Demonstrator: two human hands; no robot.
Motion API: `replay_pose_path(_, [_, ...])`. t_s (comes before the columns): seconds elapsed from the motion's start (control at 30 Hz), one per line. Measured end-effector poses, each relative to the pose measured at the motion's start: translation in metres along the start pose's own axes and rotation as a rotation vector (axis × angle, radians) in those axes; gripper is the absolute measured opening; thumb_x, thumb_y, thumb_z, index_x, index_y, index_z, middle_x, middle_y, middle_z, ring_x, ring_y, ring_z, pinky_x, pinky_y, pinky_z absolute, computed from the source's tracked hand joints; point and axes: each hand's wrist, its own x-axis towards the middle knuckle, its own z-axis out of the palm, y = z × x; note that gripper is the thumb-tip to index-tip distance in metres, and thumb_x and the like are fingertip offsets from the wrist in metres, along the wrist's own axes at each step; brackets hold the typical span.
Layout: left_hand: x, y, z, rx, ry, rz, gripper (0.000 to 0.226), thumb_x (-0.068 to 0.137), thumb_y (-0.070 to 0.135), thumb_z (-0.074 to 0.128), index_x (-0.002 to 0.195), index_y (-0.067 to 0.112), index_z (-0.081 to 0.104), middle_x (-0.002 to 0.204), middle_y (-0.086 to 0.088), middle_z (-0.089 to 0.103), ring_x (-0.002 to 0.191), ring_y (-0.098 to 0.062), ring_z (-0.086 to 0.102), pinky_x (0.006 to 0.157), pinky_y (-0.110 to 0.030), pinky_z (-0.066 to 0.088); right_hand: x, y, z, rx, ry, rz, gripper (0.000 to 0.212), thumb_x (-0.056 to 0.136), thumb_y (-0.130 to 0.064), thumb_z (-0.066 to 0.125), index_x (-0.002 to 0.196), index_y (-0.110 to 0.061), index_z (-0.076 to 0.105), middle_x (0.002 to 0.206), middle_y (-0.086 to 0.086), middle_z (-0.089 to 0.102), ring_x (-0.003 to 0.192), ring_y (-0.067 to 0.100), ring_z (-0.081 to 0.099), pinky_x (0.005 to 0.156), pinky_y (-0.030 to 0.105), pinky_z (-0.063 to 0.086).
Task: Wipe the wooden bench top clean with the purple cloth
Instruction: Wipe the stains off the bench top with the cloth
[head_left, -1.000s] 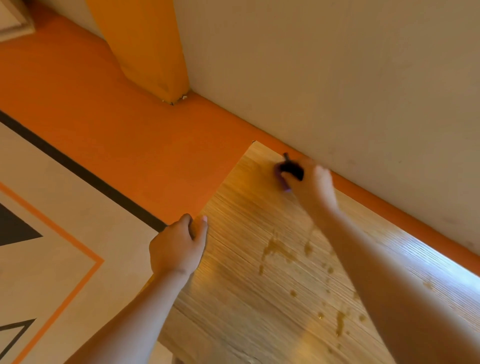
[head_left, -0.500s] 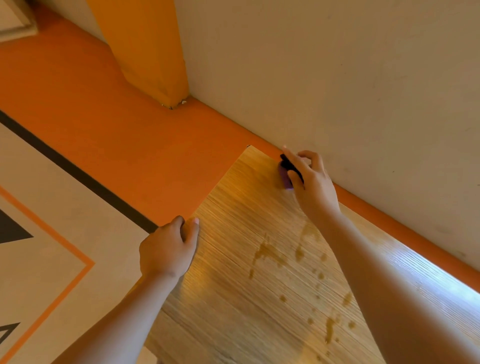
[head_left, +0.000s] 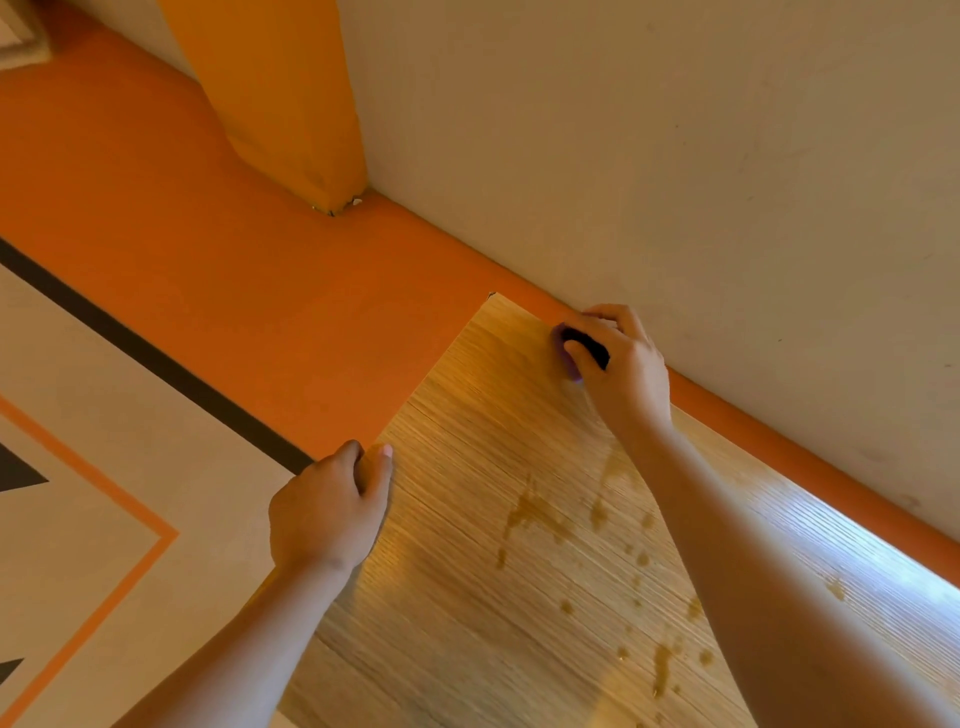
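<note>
A light wooden bench top (head_left: 467, 613) fills the lower right, its far corner near the wall. My right hand (head_left: 621, 364) is closed on a small bunched purple cloth (head_left: 567, 352) with a dark part, pressed on the bench near the far edge by the wall. Most of the cloth is hidden under my fingers. My left hand (head_left: 327, 512) grips the bench's left edge, fingers curled over it. Brown spill stains (head_left: 535, 512) and several smaller drops (head_left: 662, 665) lie on the wood between my arms.
A pale wall (head_left: 701, 156) with an orange skirting strip (head_left: 779, 431) runs right behind the bench. An orange pillar (head_left: 280, 104) stands at the wall further back. Left of the bench is orange floor (head_left: 208, 270) with a black line and cream patterned area (head_left: 78, 467).
My right hand with the cloth has stayed at the bench's far corner, shifting slightly toward the wall with fingers spread more. My left hand keeps its hold on the edge. The view shifted a little.
</note>
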Motion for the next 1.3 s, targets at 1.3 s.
replay_pose_path(1.3, [0.002, 0.000, -0.001, -0.007, -0.037, -0.004, 0.050, 0.092, 0.057, 0.028, 0.061, 0.023, 0.047, 0.046, 0.006, 0.048, 0.039, -0.015, 0.048, 0.042, -0.026, 0.039, -0.047, 0.005, -0.005, 0.066, -0.142, 0.074, 0.030, 0.083, -0.025, 0.070, 0.111, -0.018, 0.065, 0.105, -0.006, 0.057, 0.095, 0.012, 0.058, 0.083, 0.032, 0.054])
